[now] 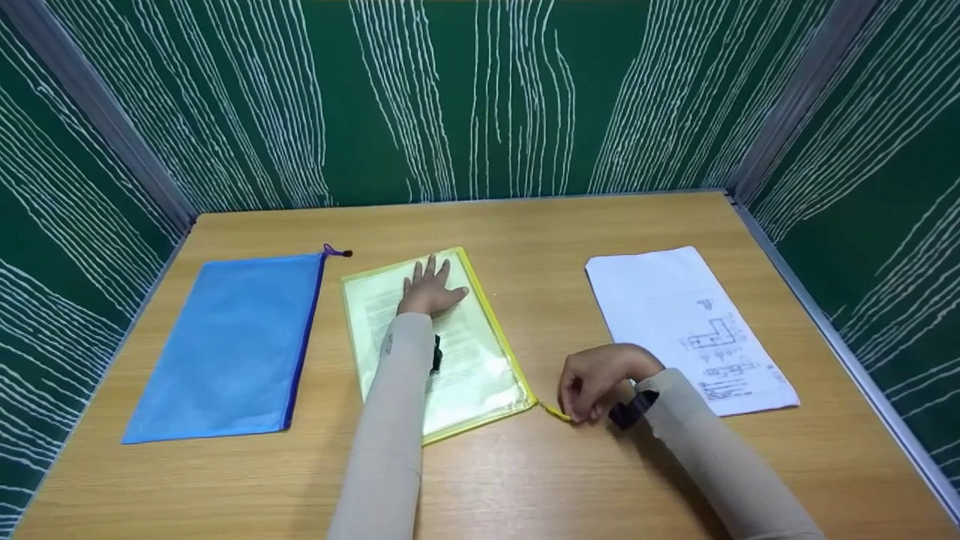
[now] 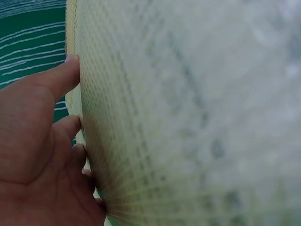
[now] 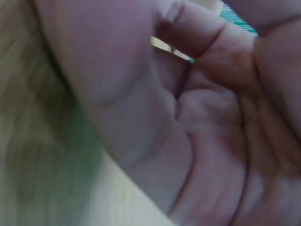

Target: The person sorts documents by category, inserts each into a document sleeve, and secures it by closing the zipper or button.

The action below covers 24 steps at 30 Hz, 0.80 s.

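A yellow-edged clear zip folder point(image 1: 480, 382) with printed paper inside lies slightly turned on the table. My left hand point(image 1: 430, 291) rests on its upper part with fingers spread; in the left wrist view the fingertips of that hand point(image 2: 42, 141) touch the mesh-patterned cover point(image 2: 155, 103). At the folder's lower right corner my right hand point(image 1: 604, 379) has curled fingers and pinches the yellow zipper pull point(image 1: 553, 411). The right wrist view is filled by the curled fingers and palm of the right hand point(image 3: 202, 108), and the pull's tip is hidden there.
A blue zip folder point(image 1: 232, 337) with a purple zipper edge and purple pull point(image 1: 334, 250) lies at the left. White sheets point(image 1: 652, 292) with a drawing lie at the right, partly under the right wrist. Green, white-lined walls point(image 1: 517, 97) border the wooden table point(image 1: 525, 480).
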Each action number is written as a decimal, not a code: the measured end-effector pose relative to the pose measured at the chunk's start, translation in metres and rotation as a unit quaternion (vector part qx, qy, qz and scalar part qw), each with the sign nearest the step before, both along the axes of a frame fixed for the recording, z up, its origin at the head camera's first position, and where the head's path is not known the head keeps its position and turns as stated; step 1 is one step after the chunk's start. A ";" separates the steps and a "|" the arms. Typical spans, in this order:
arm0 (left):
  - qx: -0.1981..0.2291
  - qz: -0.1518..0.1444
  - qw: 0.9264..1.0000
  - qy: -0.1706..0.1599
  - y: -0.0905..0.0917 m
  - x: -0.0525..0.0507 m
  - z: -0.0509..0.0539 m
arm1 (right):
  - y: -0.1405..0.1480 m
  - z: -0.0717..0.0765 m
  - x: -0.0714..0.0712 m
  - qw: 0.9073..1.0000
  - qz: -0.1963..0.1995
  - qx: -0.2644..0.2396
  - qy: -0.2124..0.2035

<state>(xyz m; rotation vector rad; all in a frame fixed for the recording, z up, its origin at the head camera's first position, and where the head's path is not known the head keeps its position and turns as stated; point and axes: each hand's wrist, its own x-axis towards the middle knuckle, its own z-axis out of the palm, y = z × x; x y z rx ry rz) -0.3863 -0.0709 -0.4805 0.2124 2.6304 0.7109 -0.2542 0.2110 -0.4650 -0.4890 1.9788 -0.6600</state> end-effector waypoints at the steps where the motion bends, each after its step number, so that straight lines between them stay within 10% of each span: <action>1: 0.000 0.000 1.000 0.001 0.000 0.000 0.000 | 0.000 0.000 0.000 1.000 -0.003 -0.002 -0.002; 24: 0.010 0.019 1.000 0.020 0.003 0.001 -0.007 | 0.012 0.001 -0.004 0.993 -0.016 -0.075 0.089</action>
